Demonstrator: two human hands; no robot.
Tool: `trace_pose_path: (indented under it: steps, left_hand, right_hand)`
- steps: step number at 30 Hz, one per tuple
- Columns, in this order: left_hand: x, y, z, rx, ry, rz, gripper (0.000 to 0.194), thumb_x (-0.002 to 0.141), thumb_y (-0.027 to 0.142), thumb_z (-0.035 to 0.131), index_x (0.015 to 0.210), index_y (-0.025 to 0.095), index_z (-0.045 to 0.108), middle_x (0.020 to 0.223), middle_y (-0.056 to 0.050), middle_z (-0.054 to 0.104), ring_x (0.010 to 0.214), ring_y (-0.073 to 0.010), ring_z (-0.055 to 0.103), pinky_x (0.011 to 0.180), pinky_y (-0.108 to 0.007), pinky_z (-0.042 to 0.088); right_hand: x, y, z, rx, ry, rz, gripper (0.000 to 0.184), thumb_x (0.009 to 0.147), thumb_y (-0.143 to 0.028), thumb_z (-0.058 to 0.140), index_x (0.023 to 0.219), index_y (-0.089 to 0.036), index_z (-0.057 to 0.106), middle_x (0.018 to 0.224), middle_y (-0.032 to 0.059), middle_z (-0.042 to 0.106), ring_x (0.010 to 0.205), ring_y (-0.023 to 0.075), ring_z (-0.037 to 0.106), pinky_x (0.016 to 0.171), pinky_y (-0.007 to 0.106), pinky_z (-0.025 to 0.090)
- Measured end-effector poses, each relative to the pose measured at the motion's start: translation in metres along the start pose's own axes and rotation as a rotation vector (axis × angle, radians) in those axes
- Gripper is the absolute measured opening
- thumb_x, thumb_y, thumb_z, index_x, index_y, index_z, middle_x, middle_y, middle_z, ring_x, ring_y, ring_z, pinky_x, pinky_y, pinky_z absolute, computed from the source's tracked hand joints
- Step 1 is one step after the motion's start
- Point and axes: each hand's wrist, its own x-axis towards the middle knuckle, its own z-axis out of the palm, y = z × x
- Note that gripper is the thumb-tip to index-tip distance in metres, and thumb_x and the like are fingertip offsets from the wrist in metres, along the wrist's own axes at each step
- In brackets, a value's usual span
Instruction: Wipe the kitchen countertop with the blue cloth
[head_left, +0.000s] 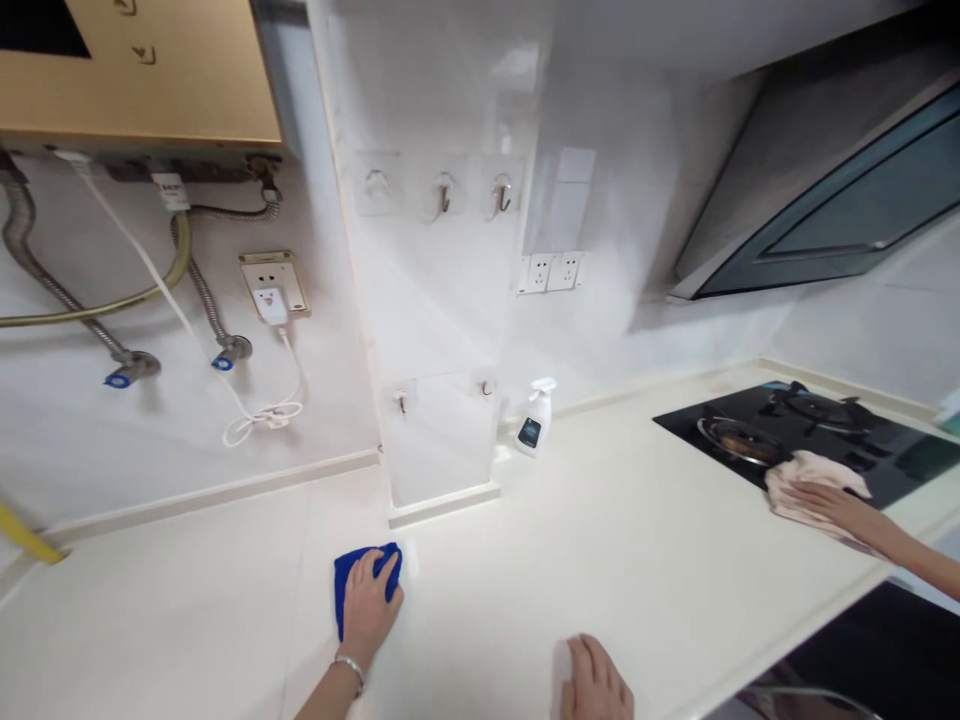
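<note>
My left hand [370,608], with a bracelet at the wrist, presses a blue cloth [342,580] onto the pale countertop [465,590], its fingers bent over the fabric. The cloth lies bunched just in front of the foot of a white tiled pillar [442,440]. At the bottom of the view, my right hand [598,682] rests on the countertop with its fingers laid down and nothing visible in it. Part of that hand is cut off by the frame edge. A white spray bottle [535,420] stands upright beyond it, against the wall.
Another person's hand [832,505] holds a pale pink cloth [806,470] at the edge of a black gas hob [892,450]. Above hangs a range hood [832,190]. A gold water heater [150,80] with hoses and a yellow pipe [26,535] are at left.
</note>
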Motion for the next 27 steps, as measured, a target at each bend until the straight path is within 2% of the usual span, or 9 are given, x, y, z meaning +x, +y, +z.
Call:
trace_pose_path:
  steps: [5,9,15,18,20,22,27]
  left_hand:
    - [-0.036,0.040,-0.003,0.006,-0.006,0.044,0.051,0.083,0.019,0.053,0.133,0.030,0.058,0.135,-0.009,0.055,0.129,-0.0269,0.049,0.113,-0.052,0.044]
    - [-0.067,0.081,-0.004,-0.032,-0.036,0.112,0.058,0.080,0.017,0.054,0.136,0.032,0.055,0.137,-0.009,0.054,0.130,-0.0285,0.049,0.111,-0.056,0.046]
    - [-0.118,0.160,-0.003,-0.210,-0.196,0.225,0.074,0.074,0.017,0.061,0.143,0.037,0.045,0.145,-0.009,0.048,0.137,-0.0322,0.043,0.115,-0.064,0.041]
    - [-0.135,0.187,-0.005,-0.300,-0.303,0.285,0.077,0.077,0.026,0.064,0.147,0.039,0.037,0.150,-0.008,0.044,0.142,-0.0333,0.037,0.118,-0.066,0.037]
    - [-0.140,0.193,-0.007,-0.339,-0.374,0.338,0.077,0.079,0.030,0.064,0.149,0.040,0.033,0.153,-0.007,0.041,0.144,-0.0331,0.034,0.120,-0.066,0.034]
    - [-0.139,0.189,-0.010,-0.368,-0.433,0.387,0.077,0.081,0.033,0.063,0.150,0.041,0.030,0.154,-0.006,0.038,0.145,-0.0322,0.032,0.121,-0.065,0.032]
    - [-0.123,0.163,-0.006,-0.435,-0.517,0.557,0.077,0.083,0.041,0.064,0.150,0.044,0.025,0.155,-0.002,0.039,0.146,-0.0305,0.030,0.122,-0.064,0.031]
  right_hand:
    - [0.004,-0.017,-0.018,0.002,0.035,0.023,0.044,0.085,-0.016,0.037,0.123,-0.016,0.060,0.137,0.0146,0.057,0.127,0.0295,0.051,0.103,0.046,0.040]
    - [0.004,-0.023,-0.028,0.020,0.010,0.022,0.045,0.085,-0.014,0.036,0.124,-0.015,0.060,0.139,0.0165,0.055,0.129,0.0313,0.048,0.103,0.048,0.038]
    - [0.001,-0.021,-0.031,0.029,0.002,-0.018,0.045,0.086,-0.015,0.037,0.127,-0.015,0.058,0.141,0.0173,0.052,0.133,0.0322,0.043,0.104,0.049,0.036]
    - [0.000,-0.021,-0.034,0.016,0.018,-0.032,0.045,0.087,-0.015,0.038,0.128,-0.015,0.056,0.141,0.0168,0.051,0.134,0.0317,0.041,0.104,0.048,0.036]
    - [-0.001,-0.023,-0.036,0.014,0.024,-0.035,0.044,0.087,-0.014,0.039,0.128,-0.014,0.056,0.141,0.0170,0.051,0.134,0.0316,0.041,0.105,0.047,0.036]
    - [-0.001,-0.024,-0.037,0.011,0.030,-0.031,0.044,0.087,-0.013,0.039,0.128,-0.014,0.056,0.141,0.0167,0.050,0.134,0.0312,0.041,0.105,0.046,0.036]
    - [-0.002,-0.022,-0.032,0.034,0.058,-0.032,0.045,0.089,-0.012,0.038,0.130,-0.016,0.054,0.141,0.0142,0.051,0.136,0.0275,0.041,0.107,0.044,0.038]
